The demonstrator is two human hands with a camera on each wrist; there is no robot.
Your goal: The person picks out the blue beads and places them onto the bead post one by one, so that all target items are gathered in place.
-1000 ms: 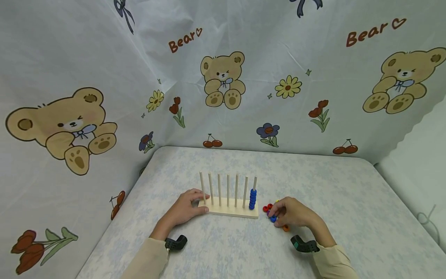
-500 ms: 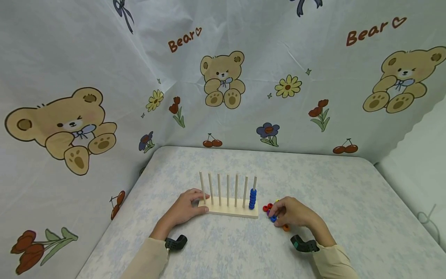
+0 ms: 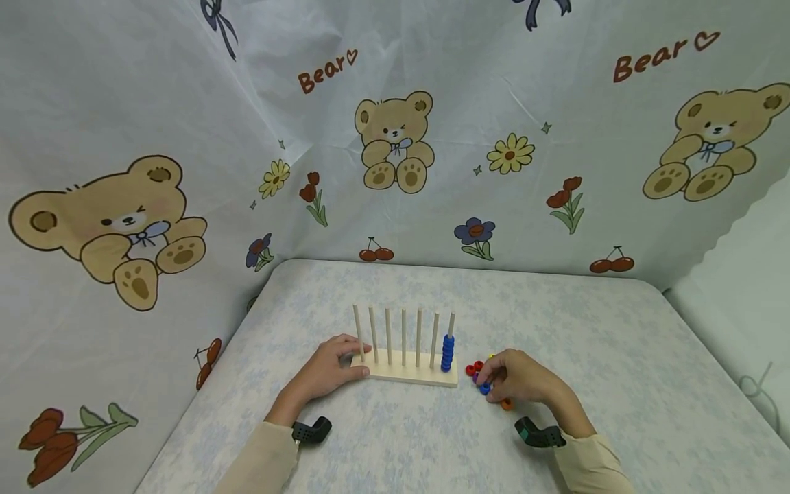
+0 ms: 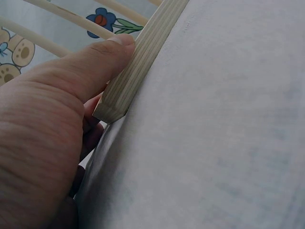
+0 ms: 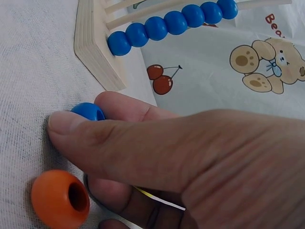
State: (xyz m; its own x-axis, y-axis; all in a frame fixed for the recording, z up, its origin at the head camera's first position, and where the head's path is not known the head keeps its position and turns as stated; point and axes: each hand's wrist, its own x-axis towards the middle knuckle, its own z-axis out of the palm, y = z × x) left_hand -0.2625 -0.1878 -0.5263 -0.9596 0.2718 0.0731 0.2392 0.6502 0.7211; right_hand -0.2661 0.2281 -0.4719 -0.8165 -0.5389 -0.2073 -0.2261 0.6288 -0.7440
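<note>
A pale wooden peg rack [image 3: 404,374] stands on the table, its several upright pegs in a row. Blue beads [image 3: 447,353] are stacked on its rightmost peg. At the rack's left end, my left hand [image 3: 329,369] grips the base, thumb along the front edge [image 4: 138,67] and fingers behind. My right hand [image 3: 521,376] is down at the loose beads right of the rack. In the right wrist view, its thumb and index finger pinch a blue bead [image 5: 88,111] at table level, partly hidden by the thumb. An orange bead [image 5: 59,198] lies beside the thumb.
Red beads [image 3: 474,368] and a bit of a yellow bead [image 3: 492,355] show near the right fingers; others may be hidden under the hand. A patterned cloth [image 3: 395,219] with bears hangs behind the pale table [image 3: 401,446].
</note>
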